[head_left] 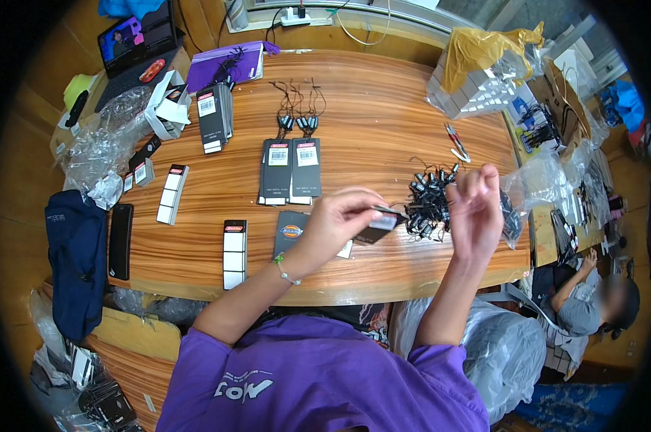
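My left hand (343,219) pinches a dark hang tag (376,229) over the near middle of the table; the tag is tilted, with a pale label on it. To its right my right hand (475,212) is raised with fingers curled together; anything between them is too small to see. Between my hands lies a tangled heap of black tag strings (430,205). Under my left wrist, a dark card with a round logo (288,232) lies partly covered. Beyond it stand two stacks of dark hang tags (275,183) (306,180), their black strings (297,122) spread toward the far side.
Left on the table are another tag stack (212,129), white label strips (171,194) (234,259), a black phone (120,241) and a navy pouch (75,263). Red-handled snips (457,140) and bagged white boxes (477,83) lie far right. Another person (585,299) sits at right.
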`<state>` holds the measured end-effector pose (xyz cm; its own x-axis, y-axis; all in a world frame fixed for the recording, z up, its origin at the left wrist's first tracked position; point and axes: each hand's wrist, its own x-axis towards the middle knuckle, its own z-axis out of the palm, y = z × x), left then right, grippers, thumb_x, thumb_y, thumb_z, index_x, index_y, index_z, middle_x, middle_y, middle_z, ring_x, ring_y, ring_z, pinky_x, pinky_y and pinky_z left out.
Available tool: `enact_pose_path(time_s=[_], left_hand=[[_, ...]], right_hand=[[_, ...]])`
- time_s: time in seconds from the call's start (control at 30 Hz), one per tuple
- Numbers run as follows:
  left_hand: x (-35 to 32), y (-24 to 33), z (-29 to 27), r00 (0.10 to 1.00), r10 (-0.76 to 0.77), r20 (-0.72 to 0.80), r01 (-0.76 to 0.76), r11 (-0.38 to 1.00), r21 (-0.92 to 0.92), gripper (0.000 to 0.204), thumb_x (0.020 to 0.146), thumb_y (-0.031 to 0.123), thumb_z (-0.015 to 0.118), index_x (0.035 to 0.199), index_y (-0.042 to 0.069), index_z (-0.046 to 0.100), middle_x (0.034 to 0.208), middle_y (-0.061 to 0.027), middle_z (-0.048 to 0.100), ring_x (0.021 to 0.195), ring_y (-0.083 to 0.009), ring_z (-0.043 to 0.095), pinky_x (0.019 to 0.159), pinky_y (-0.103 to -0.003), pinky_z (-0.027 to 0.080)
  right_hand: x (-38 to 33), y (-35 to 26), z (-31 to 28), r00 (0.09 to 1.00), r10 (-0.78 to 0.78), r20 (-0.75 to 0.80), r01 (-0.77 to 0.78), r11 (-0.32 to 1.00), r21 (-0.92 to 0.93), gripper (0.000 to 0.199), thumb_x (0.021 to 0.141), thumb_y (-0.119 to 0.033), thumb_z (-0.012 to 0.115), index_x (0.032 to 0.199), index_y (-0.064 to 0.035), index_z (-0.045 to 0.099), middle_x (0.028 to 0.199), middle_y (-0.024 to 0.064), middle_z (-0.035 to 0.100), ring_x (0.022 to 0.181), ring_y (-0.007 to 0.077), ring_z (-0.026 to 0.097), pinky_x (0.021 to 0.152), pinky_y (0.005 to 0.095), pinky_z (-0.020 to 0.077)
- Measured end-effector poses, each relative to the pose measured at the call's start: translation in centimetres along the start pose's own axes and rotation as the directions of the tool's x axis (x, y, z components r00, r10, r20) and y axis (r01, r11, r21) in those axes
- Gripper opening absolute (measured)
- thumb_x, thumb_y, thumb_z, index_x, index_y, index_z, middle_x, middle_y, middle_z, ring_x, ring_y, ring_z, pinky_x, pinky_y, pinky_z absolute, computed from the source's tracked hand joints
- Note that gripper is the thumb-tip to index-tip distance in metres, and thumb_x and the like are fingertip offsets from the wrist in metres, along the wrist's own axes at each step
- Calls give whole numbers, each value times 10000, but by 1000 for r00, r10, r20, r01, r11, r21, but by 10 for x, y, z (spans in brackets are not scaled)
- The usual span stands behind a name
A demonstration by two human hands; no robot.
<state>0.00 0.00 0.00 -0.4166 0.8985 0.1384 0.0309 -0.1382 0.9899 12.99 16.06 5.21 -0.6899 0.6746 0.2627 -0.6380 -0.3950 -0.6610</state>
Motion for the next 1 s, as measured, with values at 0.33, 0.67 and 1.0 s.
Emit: enact_pose_path(time_s=[0.33, 0.67, 1.0], left_hand=[[-3, 18, -9, 959, 77, -272, -72, 997, 28, 158, 775, -23, 618, 932, -29, 618, 867, -93, 636, 798, -130, 627, 705, -232, 533], [-3, 19, -9, 942, 96, -322, -69, 993, 92, 114, 752, -23, 650, 860, -7, 617, 828, -71, 642, 748, -101, 624, 640, -199, 519], [-5, 26, -8, 959, 108, -261, -82, 991, 107, 100, 765, -17, 630, 861, -39, 616, 839, -81, 621, 767, -142, 637, 665, -237, 548]], right_hand=[[-37, 55, 32, 996, -21, 87, 87, 468, -879, 123, 776, 55, 560, 891, 15, 544, 748, 46, 591, 636, 68, 524, 554, 194, 409], [-39, 67, 30, 964, -188, 189, 252, 405, -879, 100, 709, 59, 583, 788, 14, 540, 707, 72, 569, 621, 133, 530, 569, 242, 426], [-36, 73, 33, 959, -220, 178, 258, 420, -870, 146, 703, 59, 589, 808, -2, 508, 689, 61, 549, 606, 136, 506, 570, 250, 420]])
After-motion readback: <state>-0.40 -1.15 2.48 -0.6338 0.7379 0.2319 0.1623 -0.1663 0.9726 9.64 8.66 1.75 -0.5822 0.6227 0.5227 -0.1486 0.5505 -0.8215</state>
